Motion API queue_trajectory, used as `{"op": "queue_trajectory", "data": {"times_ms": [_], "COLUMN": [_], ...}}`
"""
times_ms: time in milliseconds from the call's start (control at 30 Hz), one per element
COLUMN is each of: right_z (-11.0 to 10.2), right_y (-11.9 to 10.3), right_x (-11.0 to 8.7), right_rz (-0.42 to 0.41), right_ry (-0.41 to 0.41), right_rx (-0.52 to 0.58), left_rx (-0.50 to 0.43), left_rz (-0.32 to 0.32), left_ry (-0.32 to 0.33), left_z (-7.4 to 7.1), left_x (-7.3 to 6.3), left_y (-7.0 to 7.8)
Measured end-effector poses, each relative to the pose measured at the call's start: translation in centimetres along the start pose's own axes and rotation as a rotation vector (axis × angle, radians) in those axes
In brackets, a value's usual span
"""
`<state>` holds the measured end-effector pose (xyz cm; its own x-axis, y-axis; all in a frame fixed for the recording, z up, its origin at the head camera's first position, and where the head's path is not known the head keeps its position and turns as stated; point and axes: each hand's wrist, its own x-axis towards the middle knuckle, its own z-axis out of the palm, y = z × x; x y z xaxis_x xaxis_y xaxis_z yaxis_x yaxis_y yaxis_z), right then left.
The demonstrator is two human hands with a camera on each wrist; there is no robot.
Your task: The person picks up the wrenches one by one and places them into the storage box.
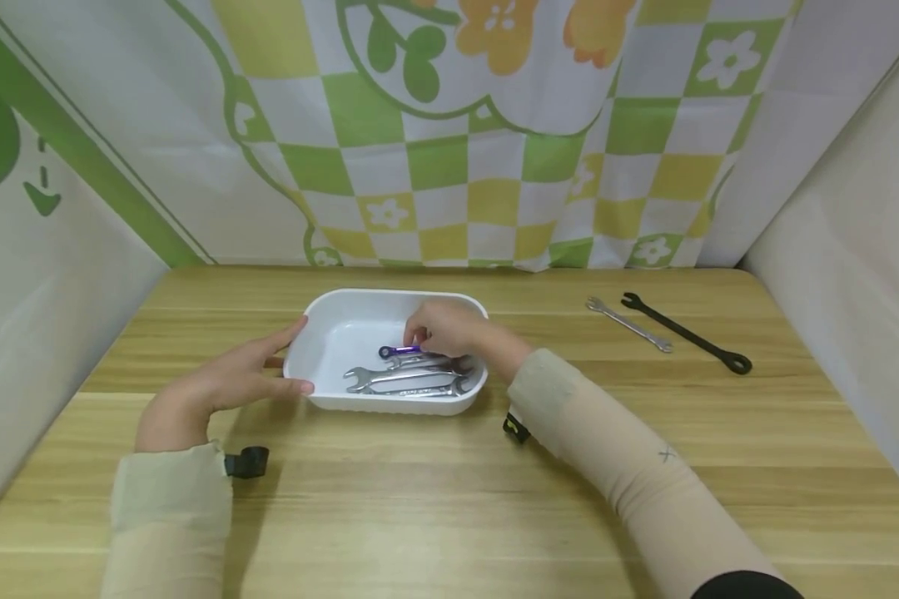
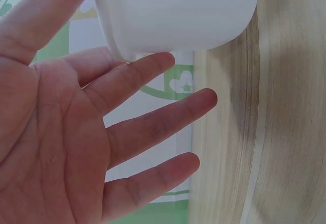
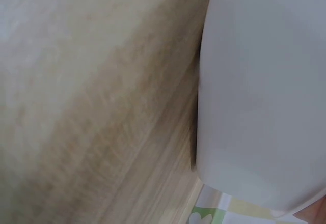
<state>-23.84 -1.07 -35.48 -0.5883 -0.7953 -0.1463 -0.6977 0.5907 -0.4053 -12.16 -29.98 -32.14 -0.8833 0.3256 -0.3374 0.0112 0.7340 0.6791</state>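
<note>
A white plastic box (image 1: pixel 389 405) sits on the wooden table with several silver wrenches (image 1: pixel 408 376) lying in its right half. My right hand (image 1: pixel 449 329) reaches in over the box's right end and pinches a small purple wrench (image 1: pixel 404 351) above them; its dark ring end points left. At the box's left end, my left hand (image 1: pixel 243 374) touches the rim, thumb near the front corner and forefinger farther back. The left wrist view has the other fingers (image 2: pixel 158 127) straight and spread beside the box wall. In the right wrist view the box (image 3: pixel 260 91) hides most of the right hand.
To the right on the table lie a silver wrench (image 1: pixel 629 324) and a longer black wrench (image 1: pixel 685 333), side by side and slanted. A checked green and yellow curtain (image 1: pixel 457 166) hangs behind the table, with pale walls on both sides.
</note>
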Motion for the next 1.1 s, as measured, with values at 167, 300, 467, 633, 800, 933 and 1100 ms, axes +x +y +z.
{"op": "queue_trajectory", "data": {"times_ms": [167,300,467,633,800,933,1100], "right_z": [0.1,-0.2,-1.2,-3.0,-5.0,-6.2,-7.0], "right_y": [0.3,0.4,0.4,0.6,0.9,1.0,1.7], "right_x": [-0.1,-0.3,-0.9,-2.4,-5.6,-8.7,-12.5], "right_rz": [0.012,0.007,-0.066,-0.135,-0.137,-0.118,-0.031], "right_ry": [-0.006,0.001,0.030,0.117,0.258,0.359,0.471], "right_rx": [-0.016,0.009,0.152,0.256,0.279,0.284,0.255], "left_rx": [-0.006,0.010,0.016,0.013,0.000,-0.002,-0.002], "left_rz": [0.014,0.013,0.001,-0.004,0.004,0.012,0.036], "left_ry": [-0.002,0.006,0.008,0.007,0.004,0.003,0.006], "left_z": [0.1,0.2,0.2,0.1,0.2,0.3,0.2], "left_x": [0.1,0.3,0.0,-0.2,-0.3,-0.3,-0.2], "left_y": [0.2,0.4,0.4,0.3,0.3,0.2,0.1]}}
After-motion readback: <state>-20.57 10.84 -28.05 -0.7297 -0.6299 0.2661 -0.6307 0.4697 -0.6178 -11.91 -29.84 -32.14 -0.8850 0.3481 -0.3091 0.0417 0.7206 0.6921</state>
